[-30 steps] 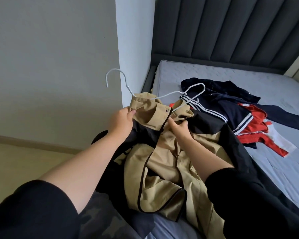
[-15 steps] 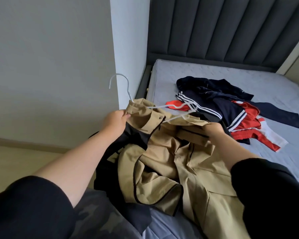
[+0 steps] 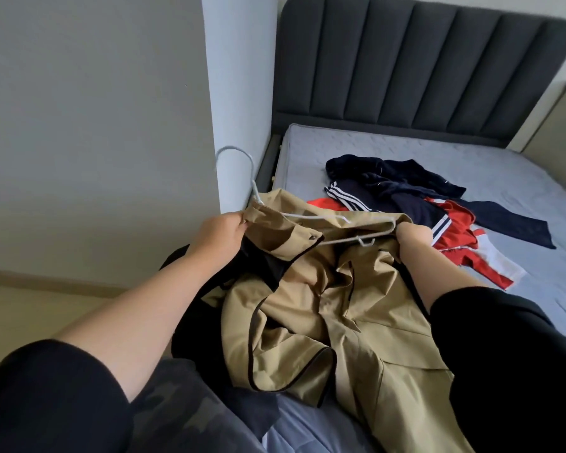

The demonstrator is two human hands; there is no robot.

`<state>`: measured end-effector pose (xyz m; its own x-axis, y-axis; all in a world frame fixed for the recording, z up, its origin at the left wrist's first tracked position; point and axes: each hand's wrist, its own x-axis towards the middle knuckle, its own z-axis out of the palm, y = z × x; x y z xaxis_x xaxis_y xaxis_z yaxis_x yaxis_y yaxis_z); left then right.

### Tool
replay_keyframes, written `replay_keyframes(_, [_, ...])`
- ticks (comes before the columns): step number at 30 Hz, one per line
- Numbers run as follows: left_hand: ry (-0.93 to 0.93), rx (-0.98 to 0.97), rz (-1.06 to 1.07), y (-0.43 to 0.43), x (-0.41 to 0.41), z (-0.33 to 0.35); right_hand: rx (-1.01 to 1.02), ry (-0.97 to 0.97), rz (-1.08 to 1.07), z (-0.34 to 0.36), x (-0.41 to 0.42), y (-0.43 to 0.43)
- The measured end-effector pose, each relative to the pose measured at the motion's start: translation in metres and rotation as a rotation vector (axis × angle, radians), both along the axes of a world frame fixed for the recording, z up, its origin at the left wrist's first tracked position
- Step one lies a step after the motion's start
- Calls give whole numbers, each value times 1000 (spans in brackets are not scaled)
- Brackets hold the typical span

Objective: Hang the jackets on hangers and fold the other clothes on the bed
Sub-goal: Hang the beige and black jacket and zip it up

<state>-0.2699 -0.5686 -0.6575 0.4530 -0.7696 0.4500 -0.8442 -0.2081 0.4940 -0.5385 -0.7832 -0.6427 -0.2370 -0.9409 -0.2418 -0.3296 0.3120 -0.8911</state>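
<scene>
Tan cloth lies nearest us: the jacket (image 3: 324, 305) sprawls over the near edge of the bed (image 3: 438, 152), hem toward us, collar lifted. Just beyond, our left hand (image 3: 218, 237) grips the collar's left side beside the neck of the white wire hanger (image 3: 340, 220), fingers curled on the fabric. Our right hand (image 3: 412, 237) holds the right shoulder at the hanger's far end, fingers closed in cloth and mostly hidden. The hanger lies across the open neck, hook up and to the left. To seat it well, we judge, each shoulder should be drawn over a wire end and the collar centred under the hook before lifting. Farther off, navy, red and white clothes (image 3: 406, 197) lie heaped and unfolded on the bed. We can read no label or writing; only white stripes show.
</scene>
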Motion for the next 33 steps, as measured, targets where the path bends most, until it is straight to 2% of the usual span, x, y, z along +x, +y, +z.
replay_keyframes(4, [-218, 134, -13, 5, -2, -3, -3, 18, 24, 3, -3, 8])
replay_keyframes(7, [-272, 227, 79, 3, -3, -4, 0, -7, 82, 10, 1, 14])
replay_keyframes(11, [-320, 316, 151, 1, -8, -1, 69, -92, 289, 20, 17, 21])
replay_keyframes(13, [-375, 346, 167, 0, -12, 1, 29, -72, 366, 35, 30, 28])
replay_keyframes(16, [-423, 357, 107, -1, -25, 1, -148, -47, 524, 67, 54, 50])
replay_keyframes(18, [-312, 268, 74, -5, -35, -1, -230, 17, 746, 82, 70, 70])
replay_keyframes(20, [-78, 146, 69, -13, -39, 2, -245, 230, 1023, 90, 82, 90])
replay_keyframes(22, [123, 84, 81, -17, -35, 12, -310, 355, 1166, 89, 87, 100])
replay_keyframes(24, [189, 59, 112, -15, -26, 20, -537, 307, 1000, 87, 86, 94])
replay_keyframes(25, [178, 44, 132, -12, -22, 24, -713, 353, 849, 84, 84, 84])
replay_keyframes(26, [161, 32, 148, -10, -19, 28, -826, 491, 758, 82, 80, 75])
replay_keyframes(28, [133, 35, 168, -7, -15, 34, -744, 880, 849, 77, 75, 62])
replay_keyframes(29, [128, 40, 175, -6, -13, 37, -639, 987, 928, 75, 74, 58])
replay_keyframes(31, [128, 36, 194, -3, -9, 46, -588, 928, 967, 75, 81, 61])
replay_keyframes(33, [108, 14, 229, 3, 0, 61, -722, 838, 860, 83, 99, 72])
